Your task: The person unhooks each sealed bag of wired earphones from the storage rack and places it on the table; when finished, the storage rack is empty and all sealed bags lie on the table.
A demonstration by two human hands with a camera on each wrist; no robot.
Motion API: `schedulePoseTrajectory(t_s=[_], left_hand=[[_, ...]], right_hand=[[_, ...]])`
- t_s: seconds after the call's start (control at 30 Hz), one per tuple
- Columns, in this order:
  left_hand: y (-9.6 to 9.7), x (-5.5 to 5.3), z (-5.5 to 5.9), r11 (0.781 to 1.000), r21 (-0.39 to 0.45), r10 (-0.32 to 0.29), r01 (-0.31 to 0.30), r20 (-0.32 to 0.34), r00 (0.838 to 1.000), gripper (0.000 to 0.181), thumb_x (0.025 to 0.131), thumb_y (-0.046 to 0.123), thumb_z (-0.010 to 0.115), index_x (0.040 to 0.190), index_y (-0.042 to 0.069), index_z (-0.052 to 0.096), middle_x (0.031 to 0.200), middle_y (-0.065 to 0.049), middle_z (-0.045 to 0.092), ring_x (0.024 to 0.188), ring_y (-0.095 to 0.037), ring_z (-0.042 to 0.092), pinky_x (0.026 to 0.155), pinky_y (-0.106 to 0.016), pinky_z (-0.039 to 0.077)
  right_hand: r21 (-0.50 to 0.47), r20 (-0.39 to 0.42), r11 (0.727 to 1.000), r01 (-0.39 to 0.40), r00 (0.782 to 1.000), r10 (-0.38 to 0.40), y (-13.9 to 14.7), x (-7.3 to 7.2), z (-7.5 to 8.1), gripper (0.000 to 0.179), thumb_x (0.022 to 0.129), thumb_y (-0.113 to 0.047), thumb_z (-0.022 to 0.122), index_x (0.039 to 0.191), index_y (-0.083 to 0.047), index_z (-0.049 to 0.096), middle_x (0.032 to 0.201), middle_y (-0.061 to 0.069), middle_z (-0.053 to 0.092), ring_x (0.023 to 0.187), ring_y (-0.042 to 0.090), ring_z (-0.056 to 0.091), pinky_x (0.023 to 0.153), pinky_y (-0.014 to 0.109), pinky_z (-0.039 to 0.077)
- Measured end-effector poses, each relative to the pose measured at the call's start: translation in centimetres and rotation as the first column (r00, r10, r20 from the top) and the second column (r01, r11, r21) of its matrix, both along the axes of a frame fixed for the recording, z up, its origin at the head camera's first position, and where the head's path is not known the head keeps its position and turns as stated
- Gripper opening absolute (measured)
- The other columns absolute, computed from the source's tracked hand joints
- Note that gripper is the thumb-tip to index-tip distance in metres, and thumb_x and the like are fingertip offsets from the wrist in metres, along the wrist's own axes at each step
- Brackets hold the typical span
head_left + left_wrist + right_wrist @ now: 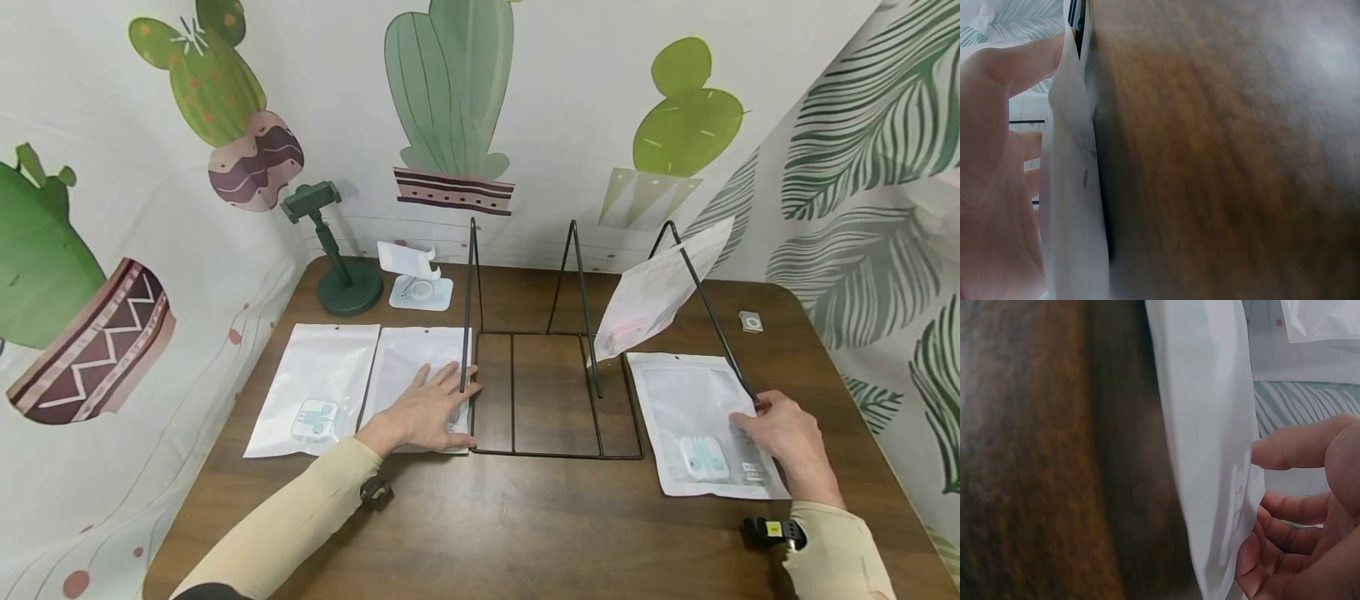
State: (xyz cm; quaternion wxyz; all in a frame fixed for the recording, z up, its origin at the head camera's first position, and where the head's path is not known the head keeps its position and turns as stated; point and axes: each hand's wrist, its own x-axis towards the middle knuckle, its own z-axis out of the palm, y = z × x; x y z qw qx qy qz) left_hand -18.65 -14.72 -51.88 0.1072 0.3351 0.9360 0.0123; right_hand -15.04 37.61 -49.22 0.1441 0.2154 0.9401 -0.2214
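My left hand (431, 410) lies spread over a white zip pouch (401, 350), its fingers reaching the left side of a black wire rack (512, 400). In the left wrist view, the same pouch (1072, 187) stands out pale beside the palm. At the right, my right hand (787, 433) pinches the edge of another white zip pouch (675, 392), through which an earphone case (703, 458) shows. The right wrist view has thumb and curled fingers at that pouch's (1210, 456) edge. A whitish pouch with pink contents (652, 292) leans in the rack.
A third flat pouch (322, 375) with an earphone case lies at the left. Behind it stand a green phone holder (348, 283) and a small white stand (420, 292). A small silver device (751, 322) lies at the back right of the wooden table (540, 525).
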Motion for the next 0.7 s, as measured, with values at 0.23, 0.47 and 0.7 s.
schedulePoseTrajectory(t_s=[0.23, 0.47, 0.7], left_hand=[[0.0, 0.0, 0.0, 1.000, -0.003, -0.001, 0.001, 0.003, 1.000, 0.091, 0.081, 0.078, 0.050, 0.153, 0.026, 0.031, 0.164, -0.001, 0.014, 0.150, -0.031, 0.014, 0.115, -0.065, 0.013], [0.0, 0.0, 0.1, 1.000, -0.004, -0.001, 0.001, -0.003, 1.000, 0.091, 0.081, 0.078, 0.050, 0.153, 0.027, 0.031, 0.164, -0.001, 0.015, 0.150, -0.030, 0.015, 0.115, -0.065, 0.014], [0.0, -0.1, 0.0, 1.000, -0.006, 0.001, -0.001, 0.009, 1.000, 0.091, 0.081, 0.078, 0.050, 0.154, 0.027, 0.030, 0.164, -0.001, 0.014, 0.151, -0.029, 0.013, 0.116, -0.064, 0.012]], right_hand=[[0.018, -0.050, 1.000, -0.016, 0.999, 0.017, -0.1, 0.2, 0.0, 0.066, 0.088, -0.031, 0.064, 0.127, 0.016, 0.039, 0.099, 0.029, 0.059, 0.086, 0.040, 0.054, 0.068, 0.049, 0.043], [0.022, -0.202, 0.999, -0.030, 0.979, 0.034, -0.7, 0.1, 0.0, 0.053, 0.089, -0.026, 0.062, 0.125, 0.009, 0.046, 0.104, 0.027, 0.059, 0.089, 0.041, 0.054, 0.067, 0.049, 0.042], [-0.007, -0.391, 0.994, -0.110, 0.915, 0.099, -1.7, -0.4, 0.0, 0.045, 0.092, -0.029, 0.063, 0.121, 0.004, 0.053, 0.103, 0.021, 0.064, 0.086, 0.022, 0.057, 0.070, 0.039, 0.038]])
